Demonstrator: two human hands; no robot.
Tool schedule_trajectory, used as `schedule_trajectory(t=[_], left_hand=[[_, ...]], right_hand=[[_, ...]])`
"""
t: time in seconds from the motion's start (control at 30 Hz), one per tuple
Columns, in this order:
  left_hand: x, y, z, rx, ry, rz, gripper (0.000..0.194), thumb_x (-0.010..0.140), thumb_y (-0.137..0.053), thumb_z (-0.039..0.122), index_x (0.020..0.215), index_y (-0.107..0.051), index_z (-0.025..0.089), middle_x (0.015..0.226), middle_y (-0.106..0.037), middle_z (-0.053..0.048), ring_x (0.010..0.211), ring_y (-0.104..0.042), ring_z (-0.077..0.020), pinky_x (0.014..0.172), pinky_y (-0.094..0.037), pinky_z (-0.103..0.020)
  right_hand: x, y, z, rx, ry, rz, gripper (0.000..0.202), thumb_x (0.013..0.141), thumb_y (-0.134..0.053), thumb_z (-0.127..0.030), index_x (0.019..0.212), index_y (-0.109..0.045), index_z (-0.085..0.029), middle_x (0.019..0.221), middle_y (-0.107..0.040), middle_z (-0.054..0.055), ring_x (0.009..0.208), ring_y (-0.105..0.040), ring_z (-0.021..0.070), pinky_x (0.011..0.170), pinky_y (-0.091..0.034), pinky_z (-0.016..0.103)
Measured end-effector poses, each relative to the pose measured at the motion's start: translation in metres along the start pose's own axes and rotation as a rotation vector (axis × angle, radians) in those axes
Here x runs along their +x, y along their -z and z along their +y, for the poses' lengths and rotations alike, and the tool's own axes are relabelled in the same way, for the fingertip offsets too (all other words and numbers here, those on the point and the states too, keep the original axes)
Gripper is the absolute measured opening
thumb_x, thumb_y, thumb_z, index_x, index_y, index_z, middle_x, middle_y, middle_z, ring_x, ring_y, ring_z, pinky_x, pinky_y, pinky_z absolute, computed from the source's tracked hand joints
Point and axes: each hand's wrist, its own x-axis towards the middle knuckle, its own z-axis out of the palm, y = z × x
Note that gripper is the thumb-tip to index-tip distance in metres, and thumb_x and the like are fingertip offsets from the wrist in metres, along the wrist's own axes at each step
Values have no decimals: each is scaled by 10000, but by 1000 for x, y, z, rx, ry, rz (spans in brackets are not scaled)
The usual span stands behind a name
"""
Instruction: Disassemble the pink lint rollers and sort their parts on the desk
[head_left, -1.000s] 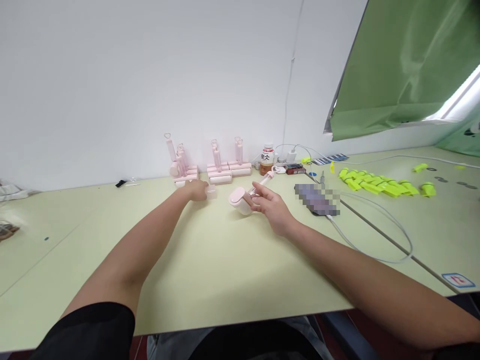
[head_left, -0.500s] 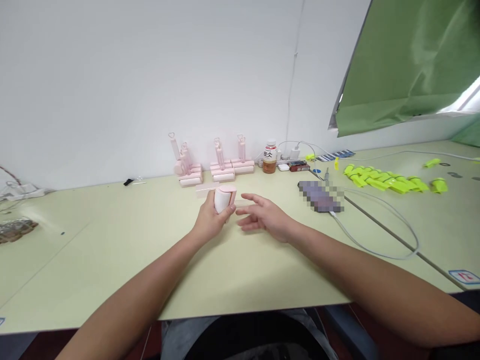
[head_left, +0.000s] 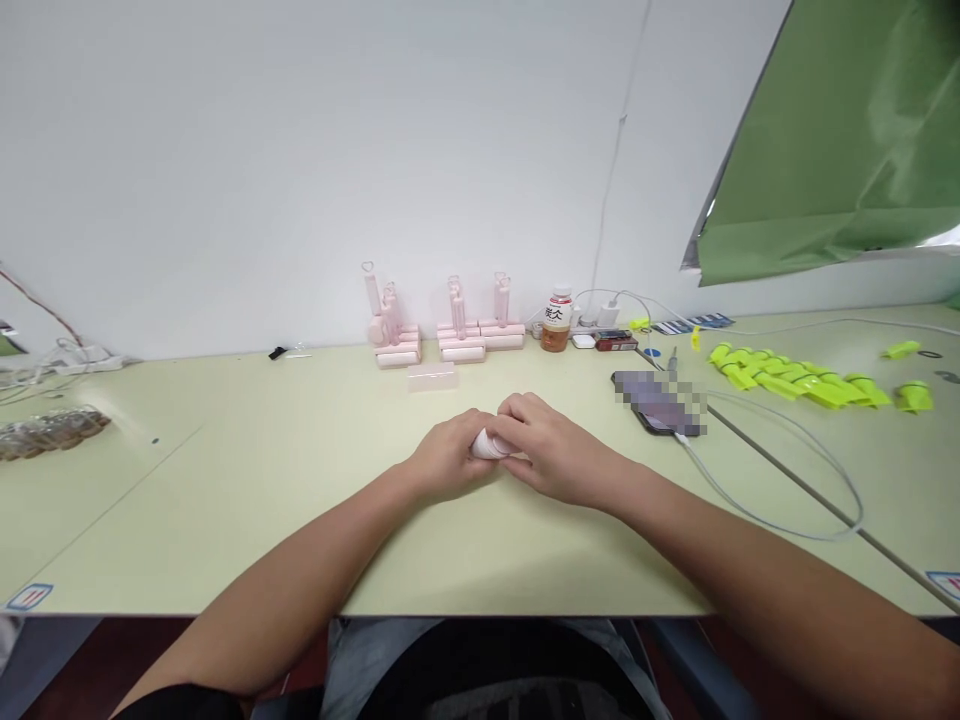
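A white lint roller (head_left: 489, 446) is held between my two hands over the middle of the table, most of it covered by fingers. My left hand (head_left: 450, 455) wraps round it from the left. From the right, the fingers of my right hand (head_left: 551, 450) close on its other end. Just beyond my hands lies a clear plastic cover (head_left: 432, 377), flat on the table. Against the wall stand several pink lint rollers (head_left: 462, 352) with upright handles.
A labelled bottle (head_left: 556, 322) stands right of the rollers, near a small red box (head_left: 616, 341). A phone (head_left: 660, 402) lies on a white cable (head_left: 757, 515). Several yellow pieces (head_left: 810, 382) lie at the right, with a bagged bundle (head_left: 52, 433) at far left.
My right hand has come in from the right and closed on the roller. The roller has come lower and nearer, and is tipped over between both hands. The view has shifted slightly.
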Motion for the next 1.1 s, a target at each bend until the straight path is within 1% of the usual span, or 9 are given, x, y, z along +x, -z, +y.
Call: schedule_trajectory(t=[0.2, 0.37, 0.5, 0.57, 0.67, 0.73, 0.87, 1.0, 1.1], left_hand=[[5, -4, -9, 120, -80, -13, 196, 773, -636, 323, 938, -590, 229, 963, -632, -26, 859, -599, -193, 681, -453, -284], [7, -2, -12, 162, -96, 9, 156, 766, -628, 327, 860, -565, 219, 880, -623, -23, 803, -585, -191, 648, -425, -287], [5, -1, -12, 1, 40, 29, 185, 745, -640, 299, 889, -548, 228, 868, -647, 5, 766, -596, -177, 636, -430, -281], [6, 0, -17, -160, 120, 88, 244, 741, -652, 312, 935, -534, 222, 884, -654, 6, 777, -606, -176, 650, -452, -281], [10, 5, -31, -363, 229, 213, 307, 764, -648, 365, 982, -512, 197, 948, -655, -25, 855, -625, -188, 731, -490, -303], [11, 12, -42, -364, 319, 248, 371, 770, -650, 402, 1036, -493, 196, 983, -652, -37, 883, -625, -199, 758, -495, -323], [11, 24, -58, -141, 453, 221, 563, 726, -697, 409, 1184, -433, 217, 1083, -634, -59, 938, -611, -232, 776, -487, -355], [8, 31, -58, -65, 384, 150, 451, 755, -644, 385, 1155, -496, 240, 1096, -634, -33, 939, -611, -229, 786, -484, -351], [6, 35, -50, -72, 231, 75, 419, 739, -617, 305, 1148, -553, 242, 1134, -636, -14, 985, -609, -223, 830, -486, -330]], right_hand=[[1, -7, -3, -87, 12, -40, 122, 813, -558, -73, 879, -534, -173, 856, -486, 59, 780, -436, 193, 632, -355, 284], [2, -18, 4, -130, 33, 5, 145, 768, -541, -42, 785, -495, -178, 807, -481, 51, 734, -402, 184, 604, -314, 285], [2, -24, 15, -90, 51, 103, 134, 789, -518, -56, 794, -490, -186, 814, -491, 53, 749, -406, 189, 624, -334, 288], [2, -27, 19, -62, 47, 133, 113, 800, -528, -76, 815, -501, -185, 831, -500, 56, 776, -424, 194, 642, -348, 289], [1, -33, 21, -90, 32, 73, 111, 782, -566, -87, 827, -534, -182, 814, -521, 55, 791, -430, 203, 638, -336, 290], [1, -40, 21, -142, 26, 7, 106, 773, -582, -84, 790, -553, -184, 790, -542, 54, 796, -426, 211, 644, -325, 297], [2, -53, 16, -217, -33, -105, 121, 795, -633, -143, 700, -569, -181, 764, -576, 65, 811, -445, 223, 667, -333, 318], [3, -57, 15, -197, -144, -172, 115, 817, -681, -262, 804, -613, -170, 812, -621, 81, 829, -501, 239, 678, -365, 332], [2, -54, 19, -17, -279, -56, 214, 843, -640, -326, 986, -602, -172, 882, -635, 70, 796, -551, 212, 662, -401, 316]])
